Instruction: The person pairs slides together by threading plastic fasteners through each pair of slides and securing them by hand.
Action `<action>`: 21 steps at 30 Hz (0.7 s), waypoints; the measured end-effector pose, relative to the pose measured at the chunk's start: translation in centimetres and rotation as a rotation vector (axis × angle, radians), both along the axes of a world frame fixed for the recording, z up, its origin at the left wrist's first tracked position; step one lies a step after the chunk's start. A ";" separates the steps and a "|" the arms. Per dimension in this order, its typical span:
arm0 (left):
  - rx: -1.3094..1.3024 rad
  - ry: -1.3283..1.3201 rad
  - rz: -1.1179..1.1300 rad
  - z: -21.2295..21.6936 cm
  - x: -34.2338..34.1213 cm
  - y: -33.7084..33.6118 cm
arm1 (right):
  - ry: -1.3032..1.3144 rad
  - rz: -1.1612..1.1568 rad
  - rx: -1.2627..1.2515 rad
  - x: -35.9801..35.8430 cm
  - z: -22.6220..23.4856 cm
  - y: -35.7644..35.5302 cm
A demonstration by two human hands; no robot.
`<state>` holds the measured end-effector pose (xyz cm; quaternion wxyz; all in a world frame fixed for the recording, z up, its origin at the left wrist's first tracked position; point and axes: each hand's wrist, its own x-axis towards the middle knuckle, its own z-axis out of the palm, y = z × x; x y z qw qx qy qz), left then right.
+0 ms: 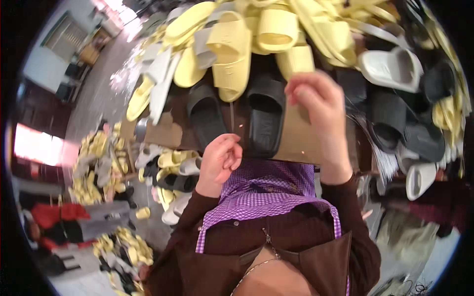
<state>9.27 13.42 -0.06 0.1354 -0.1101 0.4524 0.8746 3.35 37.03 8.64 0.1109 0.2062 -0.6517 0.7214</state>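
A pair of black slide slippers lies side by side on the brown table before me, the left slipper (205,116) and the right slipper (265,118), toes pointing away. My left hand (222,160) hovers at the near edge, between their heels, its fingers curled in with nothing visible in them. My right hand (318,96) is raised right of the right slipper, blurred along its top, fingers bent inward; whether anything small is in them is hidden. A yellow slipper (230,56) from the pile overhangs the gap between the black pair.
Yellow, white and grey slippers heap along the table's far side. White slippers (392,69) and black slippers (387,118) lie at the right, by a stack of thin sheets (382,150). More slipper piles (98,165) stand at the left, where a person in red (59,217) is.
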 end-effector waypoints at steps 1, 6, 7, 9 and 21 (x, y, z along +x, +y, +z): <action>0.012 -0.038 -0.027 0.0 -0.3 -0.1 | 0.045 -0.010 0.135 0.0 -2.2 -1.0; 0.107 -0.105 -0.195 -0.4 -0.3 0.0 | 0.298 0.121 0.513 1.6 -7.9 -4.6; 0.114 -0.083 -0.223 -0.4 -0.5 0.5 | 0.373 0.127 0.563 1.5 -8.6 -4.5; 0.098 -0.049 -0.233 -0.1 -0.2 1.5 | 0.494 0.134 0.624 0.7 -9.8 -3.9; 0.149 -0.105 -0.450 -0.4 -3.1 2.5 | 0.472 0.218 0.762 0.5 -6.2 -1.3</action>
